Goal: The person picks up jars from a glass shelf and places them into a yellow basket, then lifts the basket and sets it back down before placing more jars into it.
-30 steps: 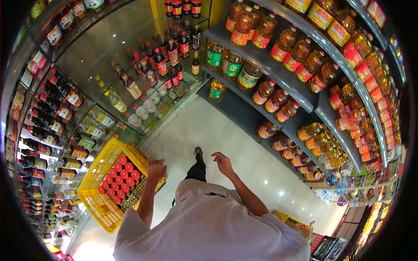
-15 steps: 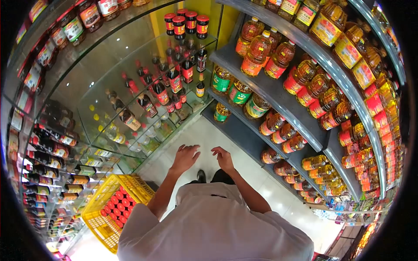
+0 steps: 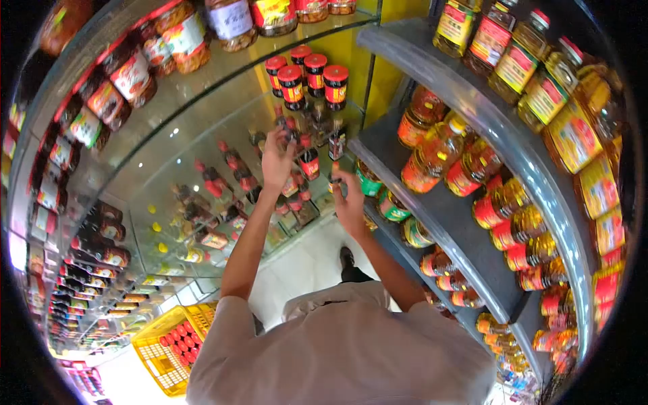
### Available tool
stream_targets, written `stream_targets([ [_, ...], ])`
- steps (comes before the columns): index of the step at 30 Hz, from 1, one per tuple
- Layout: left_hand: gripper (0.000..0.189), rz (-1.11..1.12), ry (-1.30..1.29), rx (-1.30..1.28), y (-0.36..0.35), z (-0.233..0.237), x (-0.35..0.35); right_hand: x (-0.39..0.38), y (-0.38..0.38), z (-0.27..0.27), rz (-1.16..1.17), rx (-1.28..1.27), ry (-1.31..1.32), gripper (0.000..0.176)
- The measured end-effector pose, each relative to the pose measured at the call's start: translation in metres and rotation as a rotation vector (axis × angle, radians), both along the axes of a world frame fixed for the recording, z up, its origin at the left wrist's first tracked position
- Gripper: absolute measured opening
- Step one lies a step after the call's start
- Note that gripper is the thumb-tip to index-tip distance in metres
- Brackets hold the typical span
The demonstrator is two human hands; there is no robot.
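Note:
My left hand point(image 3: 277, 165) reaches up over the glass shelf point(image 3: 196, 138), thumb and fingers apart. Its fingertips overlap the dark sauce bottles in the shelf's corner. Lower and to the right is my right hand point(image 3: 349, 202), open, its thumb and index finger close by a small bottle with an orange cap point(image 3: 335, 173). Just above that bottle stands a dark bottle with a black label point(image 3: 337, 140). Between my hands is a red-labelled sauce bottle point(image 3: 308, 158). Several red-lidded jars point(image 3: 292, 88) are grouped behind my left hand.
On the right, grey shelves point(image 3: 398, 165) hold cooking oil bottles point(image 3: 432, 155) in rows. Labelled jars point(image 3: 183, 37) line the upper glass shelf at the left. A yellow crate point(image 3: 154, 361) with red-topped items stands on the floor at lower left.
Both hands have moved forward, from over the floor to the corner of the glass shelf. My body and view have come closer to the shelves. The crate now appears lower in view.

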State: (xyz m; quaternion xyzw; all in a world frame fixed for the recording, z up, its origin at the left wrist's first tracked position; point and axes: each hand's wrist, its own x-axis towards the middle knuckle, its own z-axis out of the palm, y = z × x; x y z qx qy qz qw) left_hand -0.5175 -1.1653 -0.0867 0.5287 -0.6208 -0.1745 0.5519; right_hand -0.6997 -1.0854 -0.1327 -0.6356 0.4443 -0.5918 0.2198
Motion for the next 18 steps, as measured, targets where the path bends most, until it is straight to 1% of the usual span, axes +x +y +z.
stream_targets([
  [2,0.049,0.181,-0.235,-0.009,-0.055,-0.012,0.002,0.005,-0.057,0.020,0.024,-0.089,0.062,0.039],
  [3,0.049,0.187,-0.241,-0.014,-0.079,-0.023,0.002,0.009,-0.086,0.021,0.029,-0.094,0.055,0.039],
  [4,0.054,0.213,-0.226,-0.098,-0.103,-0.035,0.003,0.015,-0.116,0.018,0.053,-0.045,0.158,0.044],
  [5,0.059,0.238,-0.211,-0.179,-0.119,-0.033,0.001,0.021,-0.138,0.019,0.077,0.005,0.261,0.049],
  [6,0.068,0.262,-0.230,-0.110,-0.127,-0.034,-0.001,0.026,-0.154,0.019,0.085,0.002,0.259,0.049],
  [8,0.070,0.266,-0.185,-0.082,-0.152,-0.043,-0.001,0.035,-0.179,0.022,0.155,0.013,0.393,0.054],
  [9,0.073,0.262,-0.136,-0.049,-0.162,-0.049,0.000,0.039,-0.187,0.022,0.166,0.015,0.393,0.054],
  [10,0.070,0.227,-0.045,0.001,-0.165,-0.048,0.001,0.043,-0.191,0.021,0.120,-0.020,0.489,0.057],
  [11,0.070,0.240,-0.044,0.008,-0.167,-0.047,0.002,0.046,-0.194,0.020,0.077,-0.057,0.587,0.059],
  [13,0.064,0.249,-0.076,0.169,-0.168,-0.044,0.003,0.048,-0.196,0.020,0.116,-0.014,0.620,0.063],
  [14,0.058,0.244,-0.047,0.117,-0.166,-0.043,0.002,0.046,-0.195,0.022,0.148,0.016,0.571,0.064],
  [15,0.058,0.264,-0.044,0.127,-0.164,-0.041,0.001,0.044,-0.194,0.024,0.178,0.047,0.522,0.066],
  [16,0.058,0.249,-0.018,0.124,-0.162,-0.035,-0.002,0.044,-0.193,0.024,0.144,0.039,0.580,0.068],
  [17,0.058,0.232,0.007,0.119,-0.158,-0.029,-0.004,0.045,-0.194,0.022,0.163,0.040,0.582,0.068],
  [18,0.054,0.267,-0.036,0.076,-0.152,-0.024,-0.008,0.045,-0.195,0.020,0.153,0.024,0.589,0.068],
])
